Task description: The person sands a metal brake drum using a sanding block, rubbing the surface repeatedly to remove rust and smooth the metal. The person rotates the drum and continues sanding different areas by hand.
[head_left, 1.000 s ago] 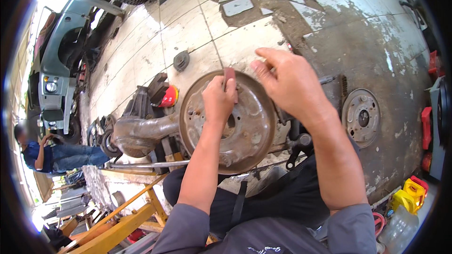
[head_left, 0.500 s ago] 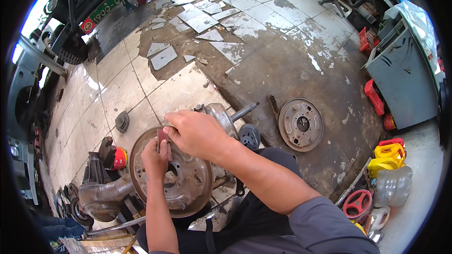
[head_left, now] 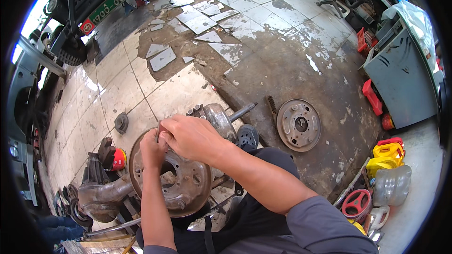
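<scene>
while the left hand [head_left: 153, 153] pinches a mostly hidden, flat reddish-brown strip [head_left: 160, 130] over the upper edge of a rusty round metal plate [head_left: 186, 186], the right hand [head_left: 190, 134] curls over it, its grip impossible to tell. a second round, grey-brown metal plate [head_left: 286, 124] lies past the broken edge of the pale tiled floor [head_left: 113, 77].

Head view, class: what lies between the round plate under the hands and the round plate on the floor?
In the head view, the right forearm and a dark shoe lie between the nearer plate and the floor plate.
</scene>
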Available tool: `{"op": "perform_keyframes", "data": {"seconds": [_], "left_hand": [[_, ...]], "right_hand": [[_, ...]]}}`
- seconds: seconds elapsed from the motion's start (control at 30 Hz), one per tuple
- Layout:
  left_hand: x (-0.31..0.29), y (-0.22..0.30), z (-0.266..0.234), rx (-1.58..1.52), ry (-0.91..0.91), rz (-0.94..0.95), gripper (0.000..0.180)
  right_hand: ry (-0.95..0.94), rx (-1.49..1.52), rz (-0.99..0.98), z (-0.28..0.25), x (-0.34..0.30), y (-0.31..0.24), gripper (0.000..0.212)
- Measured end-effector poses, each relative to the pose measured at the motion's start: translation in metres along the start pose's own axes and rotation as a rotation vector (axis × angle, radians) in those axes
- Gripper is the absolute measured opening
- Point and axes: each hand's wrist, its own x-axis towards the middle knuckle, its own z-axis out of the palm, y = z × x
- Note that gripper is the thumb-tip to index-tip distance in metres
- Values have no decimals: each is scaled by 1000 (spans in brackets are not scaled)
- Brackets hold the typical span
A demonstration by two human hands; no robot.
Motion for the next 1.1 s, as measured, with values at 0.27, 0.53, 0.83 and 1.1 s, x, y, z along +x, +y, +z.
{"op": "perform_keyframes", "data": {"seconds": [0.27,0.53,0.83,1.1], "left_hand": [[-15,-19,7,7,81,56,20],[-28,-16,9,-90,78,-44,14],[-16,-7,6,113,49,48,18],[-5,-11,5,60,159,194,17]], "right_hand": [[-37,7,-3,0,0,0,23],[-18,19,-11,0,-4,0,22],[-69,8,10,-1,-5,4,27],[-57,-11,-5,-1,-1,-5,28]]}}
